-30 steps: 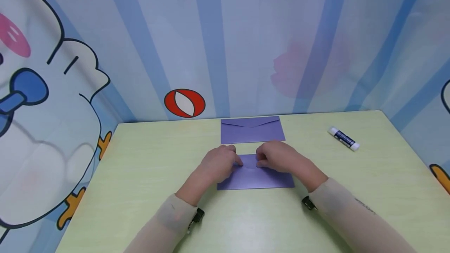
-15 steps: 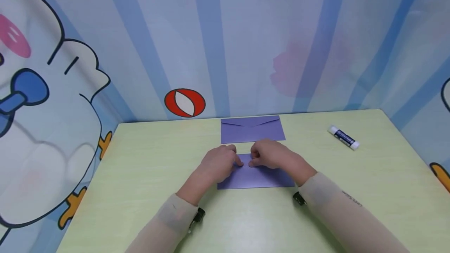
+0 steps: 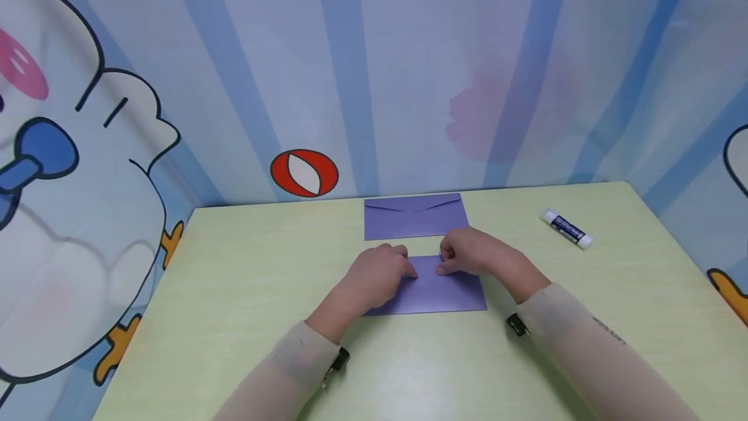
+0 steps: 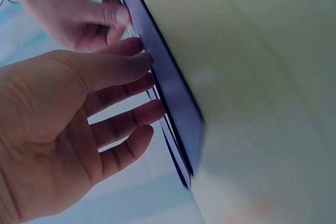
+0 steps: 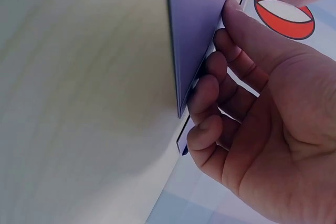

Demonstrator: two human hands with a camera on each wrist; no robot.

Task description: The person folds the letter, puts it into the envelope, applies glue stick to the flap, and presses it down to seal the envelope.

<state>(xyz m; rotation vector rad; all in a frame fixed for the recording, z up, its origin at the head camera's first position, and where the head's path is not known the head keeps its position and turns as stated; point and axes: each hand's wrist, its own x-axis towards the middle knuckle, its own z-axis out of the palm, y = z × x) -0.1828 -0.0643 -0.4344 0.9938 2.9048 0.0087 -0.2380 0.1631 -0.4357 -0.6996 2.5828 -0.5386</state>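
Observation:
A purple envelope (image 3: pixel 429 301) lies flat on the table in the head view, below both hands. On its left half my left hand (image 3: pixel 376 276) rests, thumb and fingertips against the paper. In the left wrist view the fingers of that left hand (image 4: pixel 68 114) are gently bent, tips at the envelope's edge. My right hand (image 3: pixel 476 252) presses its thumb tip on the envelope near the upper middle. Its other fingers are loosely curled along the top edge, as the right wrist view shows the right hand (image 5: pixel 278 103). Neither hand encloses the envelope.
Behind the hands a second purple envelope (image 3: pixel 415 218) with a folded flap lies near the table's back edge. A glue stick (image 3: pixel 567 229) with white ends and a dark label lies at the back right. A patterned backdrop (image 3: pixel 409 83) stands behind the pale table (image 3: pixel 263 265).
My right hand first slid left over the near envelope, then back right. The left hand has shifted a little to the right. The far envelope and glue stick stay put.

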